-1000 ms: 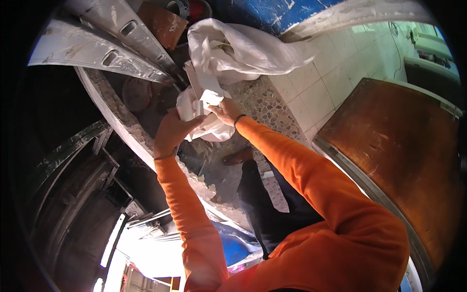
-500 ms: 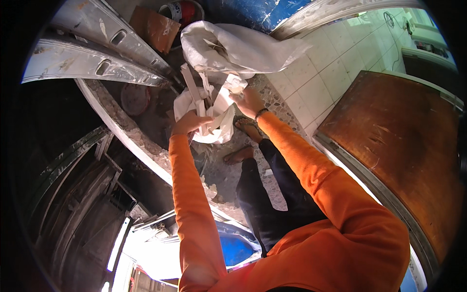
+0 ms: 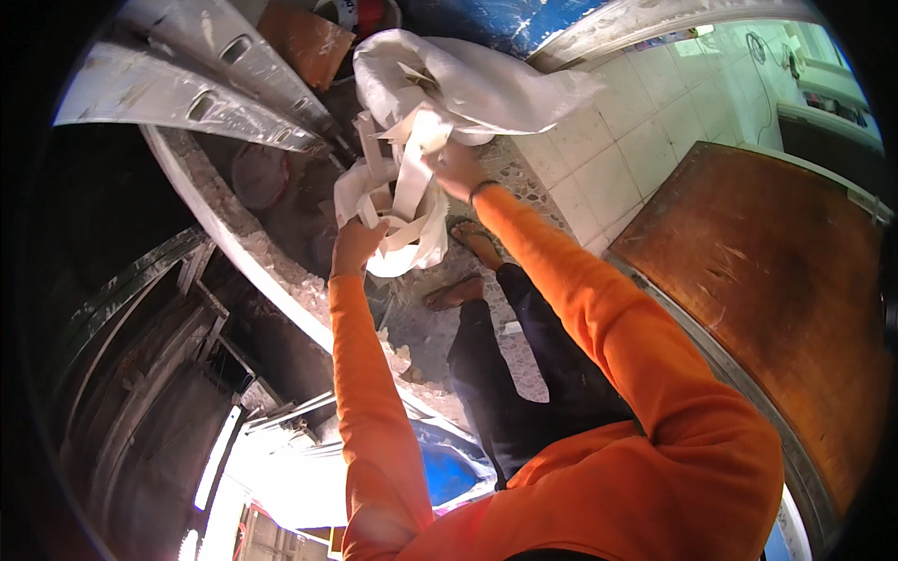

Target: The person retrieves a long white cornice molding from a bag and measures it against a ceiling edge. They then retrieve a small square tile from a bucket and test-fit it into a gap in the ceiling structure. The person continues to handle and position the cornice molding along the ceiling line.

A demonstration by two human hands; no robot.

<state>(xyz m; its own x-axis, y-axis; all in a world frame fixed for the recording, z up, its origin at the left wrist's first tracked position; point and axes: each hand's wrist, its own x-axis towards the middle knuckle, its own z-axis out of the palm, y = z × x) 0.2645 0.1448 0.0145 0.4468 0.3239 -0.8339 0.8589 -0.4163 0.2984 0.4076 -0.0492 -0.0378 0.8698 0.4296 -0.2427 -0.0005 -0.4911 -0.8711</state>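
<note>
A small white sack stands open-mouthed on the floor ahead of my feet, with pale flat strips sticking up out of it. My left hand is closed on the near left side of its rim. Over the sack's right side, my right hand is closed around a bundle of pale strips, whose far ends fan out past the fingers. The strips' lower ends reach down into the sack. Their material is hard to tell. Just beyond lies a larger white sack, its mouth showing more scraps.
A paint-spattered metal ladder leans in at the upper left, near a brown board. A round lid or bucket sits behind a low curved ledge. On the right stands a brown wooden panel beside pale floor tiles.
My right hand has moved left and slightly away from me, bringing its strips over the sack. My left hand has shifted from the upright strips to the sack's rim.
</note>
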